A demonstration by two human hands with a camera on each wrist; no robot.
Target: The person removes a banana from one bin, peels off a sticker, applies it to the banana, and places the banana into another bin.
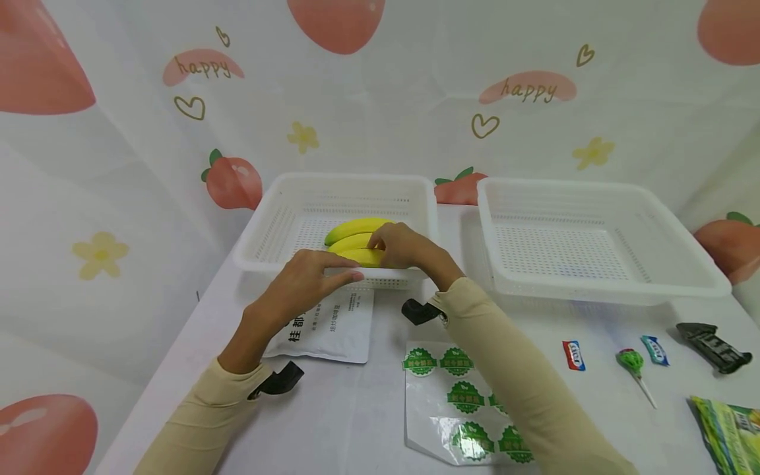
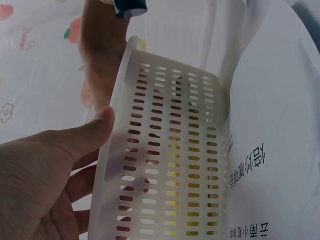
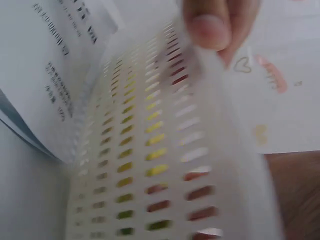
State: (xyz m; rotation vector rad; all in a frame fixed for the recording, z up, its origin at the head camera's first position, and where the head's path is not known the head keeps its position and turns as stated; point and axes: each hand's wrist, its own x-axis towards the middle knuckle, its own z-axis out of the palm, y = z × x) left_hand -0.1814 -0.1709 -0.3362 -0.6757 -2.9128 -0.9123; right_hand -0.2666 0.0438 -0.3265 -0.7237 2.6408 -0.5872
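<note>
Bananas (image 1: 355, 228): they lay inside the left basket (image 1: 350, 191), close to its near wall and right of its middle; I judged that smooth skins could slip if only one end took the weight.
Right grip (image 1: 405, 244): its fingers were curled down onto the bananas, grasping them, though the right wrist view gave me mostly basket wall (and a blurred one at that). A hold on one fruit alone could have let the rest knock against the rim.
Left grip (image 1: 304, 277): it was released, fingers stretched over the near rim with the thumb apart; I couldn't tell how hard it pressed. Too much downward push there could have tilted the light-looking basket.
White bag (image 1: 338, 330): it lay on the desk (image 1: 332, 422) at the basket's near side; I couldn't see whether part ran underneath. Dragging the basket could have rucked it up.
Sticker sheet (image 1: 432, 386): the right sleeve (image 1: 516, 363) crossed over it, so a low forearm could have shifted it.
Right basket (image 1: 558, 244): it stood beside the other, apart; a wide elbow swing could have bumped its near corner.
</note>
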